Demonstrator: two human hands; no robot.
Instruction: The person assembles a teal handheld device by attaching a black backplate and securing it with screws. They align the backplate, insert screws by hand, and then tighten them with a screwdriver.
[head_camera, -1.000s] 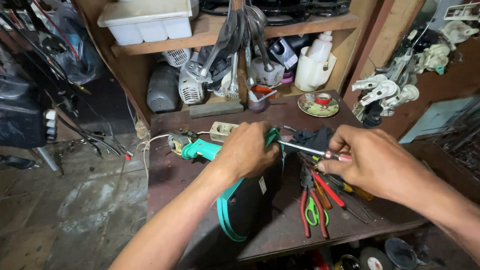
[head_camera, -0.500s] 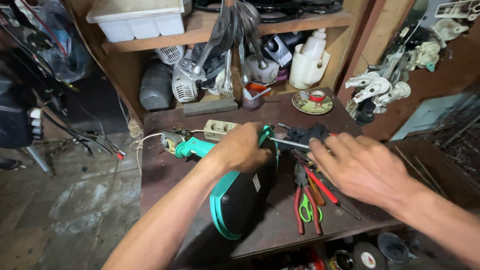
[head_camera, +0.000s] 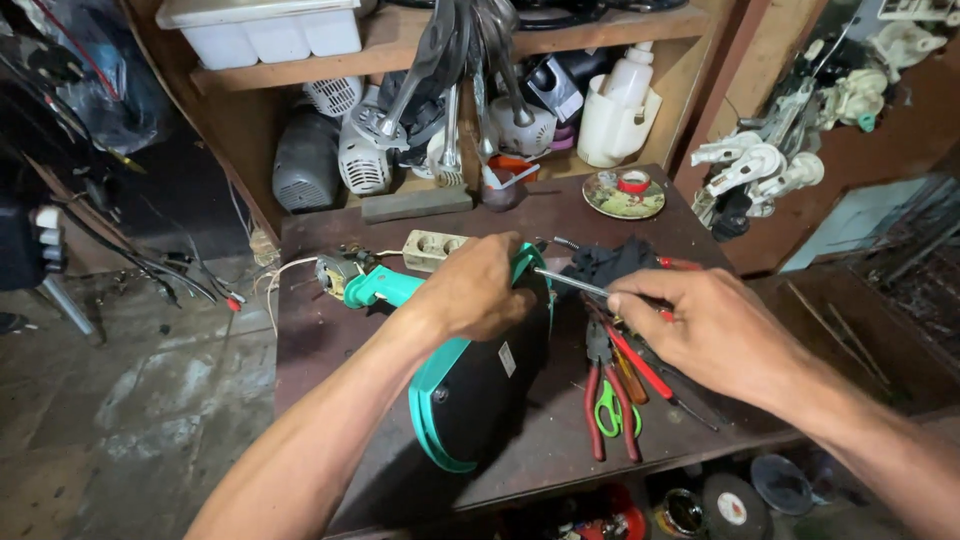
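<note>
Two hands engaged | left hand clamped on teal-and-black plastic appliance housing | right hand gripping red-handled steel screwdriver | step judged: fastener being worked; steady tip alignment required.

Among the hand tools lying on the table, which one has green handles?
The small scissors with green loop handles, lying between the red-handled pliers' two grips; the other tools there have red or orange handles.

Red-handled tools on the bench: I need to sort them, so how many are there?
3 at least: the pliers by the front edge, a screwdriver beside them, another behind the cloth. The right hand may hide more.
</note>
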